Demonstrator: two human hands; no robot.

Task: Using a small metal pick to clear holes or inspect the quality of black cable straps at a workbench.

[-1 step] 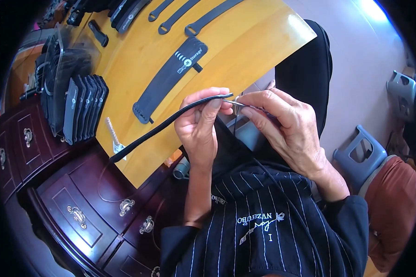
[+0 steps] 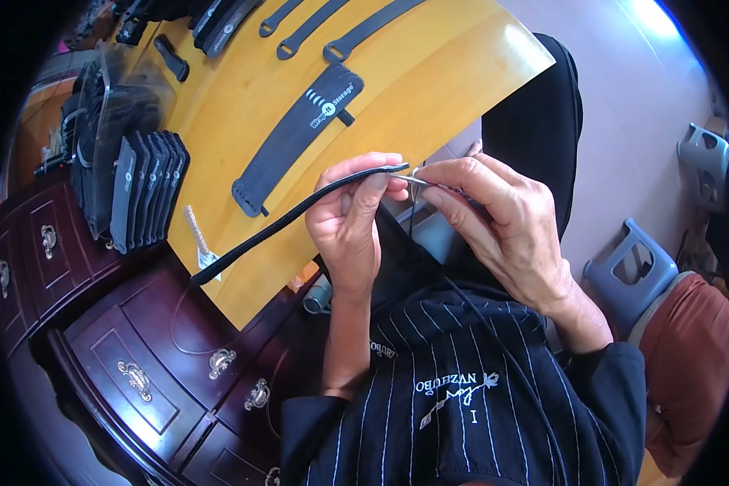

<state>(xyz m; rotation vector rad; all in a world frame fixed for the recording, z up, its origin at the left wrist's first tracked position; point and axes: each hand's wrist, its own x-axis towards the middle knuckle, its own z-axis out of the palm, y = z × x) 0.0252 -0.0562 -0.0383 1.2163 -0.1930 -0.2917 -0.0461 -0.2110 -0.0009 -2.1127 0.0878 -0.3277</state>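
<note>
- The left hand (image 2: 350,223) grips one end of a long, thin black strap (image 2: 287,217), held past the near edge of the yellow counter (image 2: 429,89).
- The right hand (image 2: 494,219) pinches a small metal tool (image 2: 417,180) against the strap's tip.
- The strap's free end slants over smooth, glossy wood.
- A flat black band (image 2: 296,138) lies nearby; ribbed black pieces (image 2: 146,190) stand at the counter's left edge.

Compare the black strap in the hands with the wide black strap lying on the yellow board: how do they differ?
The held strap is thin and narrow; the wide strap is broad and flat. The held one is lifted, pinched by the left hand with the right hand at its tip; the wide one lies untouched on the yellow board. Only the wide one bears white print. Both are black.
</note>
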